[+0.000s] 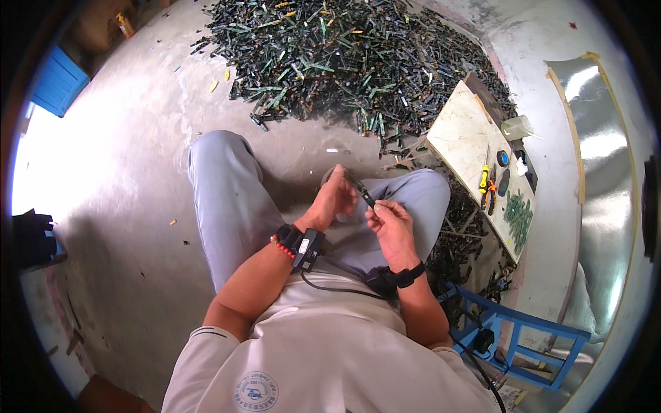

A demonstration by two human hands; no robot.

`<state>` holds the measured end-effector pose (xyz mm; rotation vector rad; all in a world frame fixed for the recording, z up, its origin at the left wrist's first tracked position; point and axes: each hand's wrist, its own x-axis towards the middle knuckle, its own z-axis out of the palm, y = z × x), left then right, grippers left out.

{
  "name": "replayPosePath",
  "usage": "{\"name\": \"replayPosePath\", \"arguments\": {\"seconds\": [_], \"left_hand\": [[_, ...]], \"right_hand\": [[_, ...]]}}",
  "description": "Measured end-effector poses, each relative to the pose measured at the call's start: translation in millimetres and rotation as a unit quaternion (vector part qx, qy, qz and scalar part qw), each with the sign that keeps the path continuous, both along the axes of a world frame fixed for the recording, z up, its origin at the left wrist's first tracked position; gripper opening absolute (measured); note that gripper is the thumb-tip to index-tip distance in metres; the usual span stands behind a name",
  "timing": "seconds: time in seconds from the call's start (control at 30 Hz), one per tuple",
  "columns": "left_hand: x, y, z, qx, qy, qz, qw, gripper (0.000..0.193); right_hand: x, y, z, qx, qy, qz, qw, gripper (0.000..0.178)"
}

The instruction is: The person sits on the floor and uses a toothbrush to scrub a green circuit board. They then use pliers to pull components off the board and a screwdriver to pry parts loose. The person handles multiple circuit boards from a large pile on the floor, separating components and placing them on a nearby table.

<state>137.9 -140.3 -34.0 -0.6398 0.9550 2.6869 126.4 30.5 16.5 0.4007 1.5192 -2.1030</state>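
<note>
In front of my lap, between my two hands, is a slim black stick-like piece (363, 192); its exact kind is too small to tell. My right hand (392, 226) pinches its near end between thumb and fingers. At its far end, my left hand (333, 199) is closed around it with the fingers curled, and partly hides that end. A large heap of slim black and green pieces (330, 62) covers the floor ahead.
At right, a low white-topped table (458, 127) bears yellow-handled screwdriver (484, 177), orange-and-black pliers (489, 197), a tape roll (502, 158), green strips (518, 219) and a translucent cup (516, 128). A blue frame (544, 330) stands near my right elbow.
</note>
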Motion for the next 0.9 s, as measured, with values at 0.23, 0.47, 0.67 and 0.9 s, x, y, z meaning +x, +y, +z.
{"name": "replayPosePath", "arguments": {"seconds": [0.23,0.47,0.67,0.9], "left_hand": [[1.2,-2.5,-3.2,-0.216,0.045,-0.027,0.975,0.064],[-3.7,2.0,-1.5,-0.206,0.094,-0.063,0.972,0.054],[-5.8,0.5,-10.6,-0.209,0.109,-0.069,0.969,0.044],[-4.3,-1.6,-9.3,-0.179,0.074,-0.045,0.980,0.036]], "right_hand": [[17.5,-17.8,8.6,0.013,-0.035,0.120,0.992,0.013],[7.4,-23.8,-13.4,0.032,-0.011,0.094,0.995,0.013],[-1.0,-19.6,-26.7,-0.017,-0.043,0.078,0.996,0.013],[-7.9,-19.8,-29.7,-0.138,-0.082,0.092,0.983,0.014]]}}
